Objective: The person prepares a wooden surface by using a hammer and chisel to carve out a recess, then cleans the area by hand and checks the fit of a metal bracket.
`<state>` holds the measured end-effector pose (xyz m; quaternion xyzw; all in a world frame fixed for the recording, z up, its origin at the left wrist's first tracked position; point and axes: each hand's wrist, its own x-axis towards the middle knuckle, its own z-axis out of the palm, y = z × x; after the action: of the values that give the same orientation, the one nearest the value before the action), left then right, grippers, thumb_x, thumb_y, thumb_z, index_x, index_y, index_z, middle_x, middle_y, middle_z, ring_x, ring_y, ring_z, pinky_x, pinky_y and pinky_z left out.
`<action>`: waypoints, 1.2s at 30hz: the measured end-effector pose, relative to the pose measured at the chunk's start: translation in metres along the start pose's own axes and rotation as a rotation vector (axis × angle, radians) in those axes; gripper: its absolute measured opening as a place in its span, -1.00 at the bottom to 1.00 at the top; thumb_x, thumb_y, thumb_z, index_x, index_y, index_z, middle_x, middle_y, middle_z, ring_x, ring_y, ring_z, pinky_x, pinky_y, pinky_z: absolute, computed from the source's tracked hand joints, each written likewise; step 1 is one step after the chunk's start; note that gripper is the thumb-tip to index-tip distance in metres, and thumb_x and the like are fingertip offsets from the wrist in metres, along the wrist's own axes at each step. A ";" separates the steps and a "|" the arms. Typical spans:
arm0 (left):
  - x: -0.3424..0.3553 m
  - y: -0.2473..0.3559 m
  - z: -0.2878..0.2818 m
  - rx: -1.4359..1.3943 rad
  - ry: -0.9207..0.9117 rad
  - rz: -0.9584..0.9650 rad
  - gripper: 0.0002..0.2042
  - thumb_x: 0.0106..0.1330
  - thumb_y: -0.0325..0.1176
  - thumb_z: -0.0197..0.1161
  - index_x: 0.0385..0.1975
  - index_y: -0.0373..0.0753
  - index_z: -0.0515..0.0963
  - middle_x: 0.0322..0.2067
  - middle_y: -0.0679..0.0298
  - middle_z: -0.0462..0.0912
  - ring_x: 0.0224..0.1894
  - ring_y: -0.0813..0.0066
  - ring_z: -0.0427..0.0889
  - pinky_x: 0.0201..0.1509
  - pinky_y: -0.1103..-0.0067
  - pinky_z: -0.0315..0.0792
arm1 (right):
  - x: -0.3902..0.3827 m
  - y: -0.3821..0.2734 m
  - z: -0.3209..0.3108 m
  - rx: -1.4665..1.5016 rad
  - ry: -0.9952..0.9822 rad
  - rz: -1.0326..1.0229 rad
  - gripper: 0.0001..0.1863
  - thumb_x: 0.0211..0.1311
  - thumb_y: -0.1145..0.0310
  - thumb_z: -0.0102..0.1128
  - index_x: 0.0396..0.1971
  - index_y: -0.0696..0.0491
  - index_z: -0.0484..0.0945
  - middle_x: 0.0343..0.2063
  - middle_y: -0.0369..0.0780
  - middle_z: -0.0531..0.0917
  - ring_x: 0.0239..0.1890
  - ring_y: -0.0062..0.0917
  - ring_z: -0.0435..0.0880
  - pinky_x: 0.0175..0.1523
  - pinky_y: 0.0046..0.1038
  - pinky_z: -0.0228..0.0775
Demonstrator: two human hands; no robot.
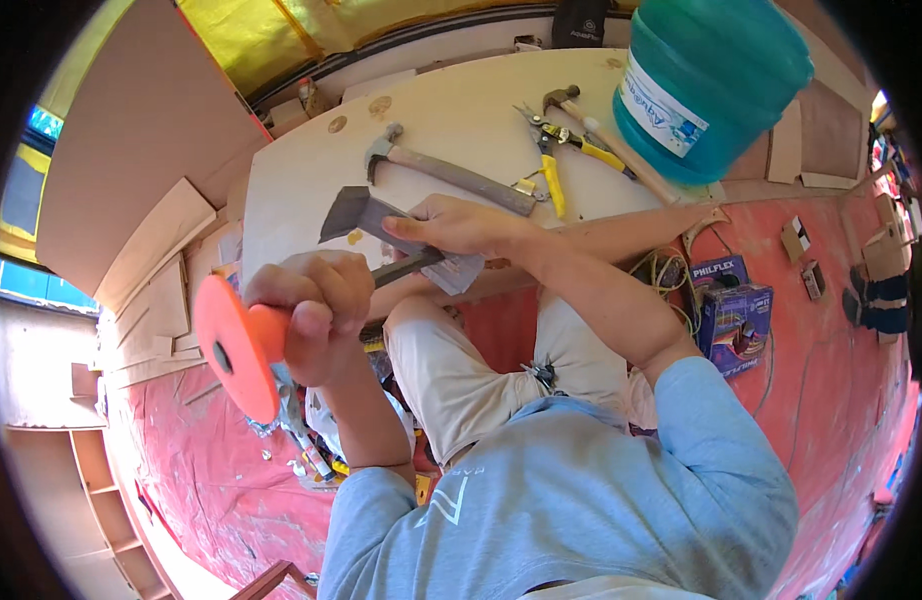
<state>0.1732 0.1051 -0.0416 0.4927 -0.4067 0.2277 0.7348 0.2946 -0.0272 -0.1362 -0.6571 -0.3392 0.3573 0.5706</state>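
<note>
A chisel with an orange grip and round guard (231, 355) is gripped by my left hand (321, 300), its fingers wrapped round the grip. Its dark steel shaft (406, 268) runs up toward my right hand (446, 228), whose fingers are closed on a dark grey flat metal blade (349, 212) and a crumpled pale wrapper (453, 270). Whether blade and shaft join is hidden there. Just beyond, a claw hammer (451, 175) lies on the pale board (291, 185), with yellow-handled cutters (551, 175) and a second hammer (611, 140) to its right.
A large teal water jug (711, 70) sits at the board's right end. On the red floor sheet (801, 420) are a purple box (731, 315) and yellowish coiled wire (661, 275). Loose panels (151, 270) lie at left. Someone's legs (876, 290) show at far right.
</note>
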 end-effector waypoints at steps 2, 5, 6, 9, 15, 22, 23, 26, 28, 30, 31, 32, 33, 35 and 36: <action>0.001 0.001 0.002 0.011 -0.001 0.018 -0.83 0.30 -0.41 0.16 -0.49 -0.23 0.34 -0.75 0.31 0.38 -0.76 0.56 0.25 -0.67 0.60 0.11 | -0.005 -0.001 0.005 0.107 -0.008 0.027 -0.40 0.30 -0.21 0.01 -0.35 0.11 0.65 -0.49 -0.26 0.64 -0.49 -0.63 0.62 -0.35 -0.57 0.47; 0.006 0.007 0.004 0.028 -0.035 0.046 -0.84 0.27 -0.42 0.18 -0.49 -0.24 0.34 -0.75 0.32 0.37 -0.76 0.56 0.26 -0.70 0.60 0.09 | -0.010 -0.009 0.008 0.241 -0.027 0.046 -0.41 0.32 -0.19 0.01 -0.35 0.11 0.66 -0.47 -0.28 0.65 -0.45 -0.66 0.62 -0.31 -0.58 0.46; 0.006 0.009 0.006 0.024 -0.070 0.051 -0.83 0.26 -0.42 0.19 -0.49 -0.24 0.33 -0.75 0.32 0.37 -0.77 0.56 0.25 -0.71 0.59 0.08 | -0.013 -0.010 0.008 0.270 -0.027 0.040 -0.42 0.33 -0.17 0.01 -0.34 0.11 0.67 -0.46 -0.29 0.66 -0.42 -0.66 0.62 -0.30 -0.57 0.46; 0.010 -0.001 0.015 -0.083 -0.065 0.093 -0.77 0.24 -0.36 0.21 -0.53 -0.21 0.29 -0.77 0.30 0.31 -0.80 0.55 0.19 -0.74 0.57 0.02 | -0.029 -0.006 -0.002 0.222 0.192 0.046 -0.46 0.33 -0.13 0.05 -0.34 0.11 0.67 -0.45 -0.31 0.67 -0.41 -0.64 0.62 -0.30 -0.53 0.47; -0.027 0.013 0.001 -0.194 0.083 0.187 -0.79 0.17 -0.39 0.03 -0.66 -0.14 0.18 -0.76 0.33 0.18 -0.74 0.52 0.17 -0.63 0.52 0.13 | -0.020 0.032 0.055 0.824 -0.053 -0.121 -0.47 0.36 -0.08 0.02 -0.44 0.12 0.66 -0.51 -0.24 0.67 -0.47 -0.56 0.65 -0.40 -0.42 0.49; -0.023 -0.046 0.009 -0.191 0.019 0.047 -0.89 0.21 -0.43 0.00 -0.53 -0.20 0.24 -0.78 0.28 0.24 -0.80 0.53 0.19 -0.68 0.54 0.07 | -0.022 0.030 0.032 0.195 0.373 0.065 -0.49 0.41 -0.01 -0.07 -0.46 0.12 0.63 -0.58 -0.18 0.64 -0.55 -0.49 0.64 -0.43 -0.38 0.47; -0.022 -0.052 0.010 -0.210 0.014 0.022 -0.87 0.22 -0.41 0.00 -0.53 -0.19 0.25 -0.78 0.29 0.24 -0.79 0.53 0.20 -0.67 0.55 0.08 | -0.020 0.037 0.032 0.074 0.435 0.075 -0.50 0.40 0.00 -0.06 -0.45 0.12 0.63 -0.56 -0.18 0.65 -0.54 -0.50 0.63 -0.43 -0.38 0.46; -0.024 -0.057 0.004 -0.243 0.023 -0.036 -0.84 0.27 -0.35 0.01 -0.54 -0.17 0.26 -0.76 0.30 0.25 -0.77 0.54 0.22 -0.64 0.56 0.10 | -0.012 0.052 0.038 0.110 0.481 0.043 -0.51 0.38 -0.03 -0.02 -0.43 0.12 0.63 -0.53 -0.20 0.65 -0.50 -0.49 0.62 -0.38 -0.35 0.45; -0.025 -0.054 -0.005 -0.244 0.047 -0.070 -0.81 0.30 -0.30 0.01 -0.55 -0.16 0.26 -0.75 0.31 0.25 -0.76 0.55 0.23 -0.62 0.57 0.11 | -0.007 0.061 0.046 0.267 0.404 0.053 -0.46 0.35 -0.09 -0.02 -0.38 0.14 0.64 -0.52 -0.23 0.65 -0.47 -0.48 0.61 -0.33 -0.32 0.46; -0.020 -0.055 -0.005 -0.278 0.051 -0.120 -0.78 0.33 -0.26 0.01 -0.55 -0.15 0.27 -0.74 0.32 0.25 -0.74 0.56 0.24 -0.60 0.57 0.13 | 0.009 0.090 0.046 0.373 0.282 -0.036 -0.45 0.34 -0.10 0.00 -0.37 0.16 0.63 -0.49 -0.25 0.65 -0.43 -0.51 0.58 -0.28 -0.30 0.47; -0.029 -0.040 -0.021 -0.256 0.105 -0.119 -0.76 0.35 -0.24 0.01 -0.56 -0.14 0.27 -0.74 0.33 0.25 -0.73 0.56 0.25 -0.60 0.58 0.13 | -0.005 0.062 0.047 0.356 0.251 0.166 -0.48 0.33 -0.11 0.04 -0.36 0.12 0.62 -0.48 -0.28 0.62 -0.42 -0.53 0.55 -0.28 -0.27 0.44; -0.021 -0.046 -0.017 -0.347 0.099 -0.139 -0.75 0.36 -0.22 0.01 -0.56 -0.13 0.28 -0.73 0.33 0.26 -0.73 0.56 0.25 -0.59 0.58 0.14 | -0.015 0.080 0.030 0.662 0.275 0.098 -0.49 0.34 -0.12 0.01 -0.32 0.10 0.60 -0.47 -0.27 0.63 -0.43 -0.50 0.58 -0.28 -0.29 0.47; -0.011 -0.047 -0.011 -0.450 0.089 -0.144 -0.73 0.38 -0.20 0.01 -0.56 -0.13 0.28 -0.73 0.34 0.26 -0.72 0.57 0.26 -0.58 0.59 0.15 | -0.029 0.099 0.013 0.999 0.293 0.021 -0.49 0.35 -0.12 -0.02 -0.27 0.08 0.58 -0.46 -0.25 0.63 -0.44 -0.46 0.61 -0.28 -0.31 0.50; 0.015 -0.032 -0.001 -0.645 0.154 -0.057 -0.75 0.37 -0.27 0.01 -0.58 -0.11 0.25 -0.74 0.39 0.23 -0.74 0.63 0.20 -0.57 0.64 0.12 | -0.039 0.101 0.000 1.144 0.357 -0.050 -0.47 0.34 -0.16 -0.03 -0.21 0.07 0.55 -0.46 -0.19 0.64 -0.41 -0.39 0.66 -0.27 -0.29 0.55; 0.018 -0.021 -0.004 -0.784 0.176 0.015 -0.75 0.35 -0.35 0.01 -0.59 -0.10 0.21 -0.76 0.44 0.20 -0.76 0.68 0.13 -0.58 0.70 0.09 | -0.052 0.091 -0.009 1.070 0.423 -0.024 -0.37 0.32 -0.24 -0.09 -0.14 0.10 0.52 -0.43 -0.18 0.63 -0.36 -0.41 0.67 -0.28 -0.30 0.56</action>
<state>0.2001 0.0987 -0.0382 0.1508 -0.4019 0.1020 0.8974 0.2791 -0.0865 -0.2219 -0.3302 0.0028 0.3337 0.8830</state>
